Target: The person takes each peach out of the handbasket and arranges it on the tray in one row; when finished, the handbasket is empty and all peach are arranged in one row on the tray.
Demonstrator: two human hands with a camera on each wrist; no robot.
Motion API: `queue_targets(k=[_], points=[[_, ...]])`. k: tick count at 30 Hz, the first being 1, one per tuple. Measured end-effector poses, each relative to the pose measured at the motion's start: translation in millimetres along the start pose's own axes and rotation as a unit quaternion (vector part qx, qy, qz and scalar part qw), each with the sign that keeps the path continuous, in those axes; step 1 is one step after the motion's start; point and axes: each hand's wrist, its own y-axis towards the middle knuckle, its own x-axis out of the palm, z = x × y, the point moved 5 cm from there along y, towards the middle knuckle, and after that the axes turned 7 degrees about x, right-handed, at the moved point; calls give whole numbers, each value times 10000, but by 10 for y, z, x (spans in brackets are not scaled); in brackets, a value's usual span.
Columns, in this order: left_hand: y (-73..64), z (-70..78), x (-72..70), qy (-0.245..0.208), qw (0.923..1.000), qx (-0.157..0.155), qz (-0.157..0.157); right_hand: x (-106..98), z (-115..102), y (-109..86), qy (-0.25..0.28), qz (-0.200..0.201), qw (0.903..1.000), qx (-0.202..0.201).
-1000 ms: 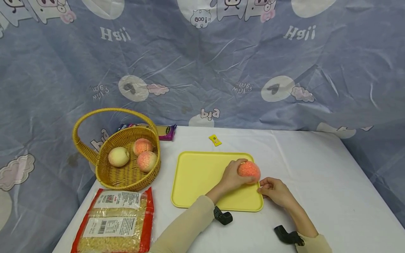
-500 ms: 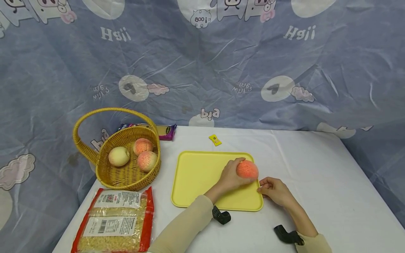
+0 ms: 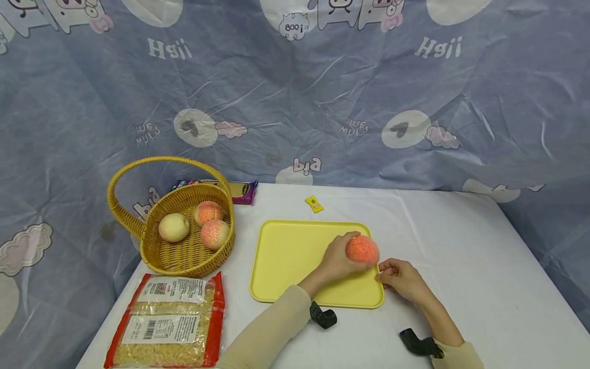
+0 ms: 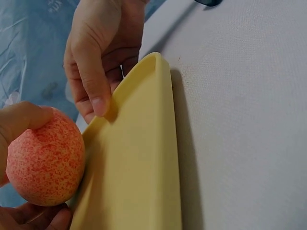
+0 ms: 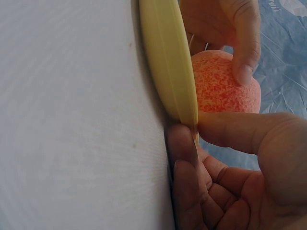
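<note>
My left hand (image 3: 338,257) holds a pink-orange peach (image 3: 362,250) over the right end of a yellow tray (image 3: 290,256). In the left wrist view the thumb lies on top of the peach (image 4: 48,160) and fingers curl beneath it. Beside it, my right hand (image 3: 403,279) pinches the tray's right rim. The right wrist view shows that thumb on the rim's inner side and fingers tucked under the tray edge (image 5: 170,62). Whether the peach touches the tray floor is hard to tell.
A wicker basket (image 3: 184,269) at left holds two peaches (image 3: 214,234) and a pale yellow fruit (image 3: 173,227). In front of it lies a red-edged bag of yellow grains (image 3: 161,353). A purple packet (image 3: 244,192) sits behind the basket, and a small yellow sachet (image 3: 314,204) behind the tray.
The left hand and its peach shift slightly left, then back right. My right hand stays on the tray rim, and the tray keeps its place.
</note>
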Motion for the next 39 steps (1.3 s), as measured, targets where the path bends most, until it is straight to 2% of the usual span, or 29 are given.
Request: queue_targets(k=[9, 16, 31, 39], points=[[-10, 17, 48, -14, 10000, 42, -77, 8, 1, -6, 3, 1, 10000, -9], [-15, 9, 13, 83, 9999, -17, -63, 7, 0, -1, -19, 45, 10000, 6], [2, 6, -13, 169, 9996, 146, 148, 18, 23, 16, 103, -9, 9999, -35], [-9, 18, 9, 154, 9995, 271, -25, 18, 28, 14, 115, -76, 9999, -3]])
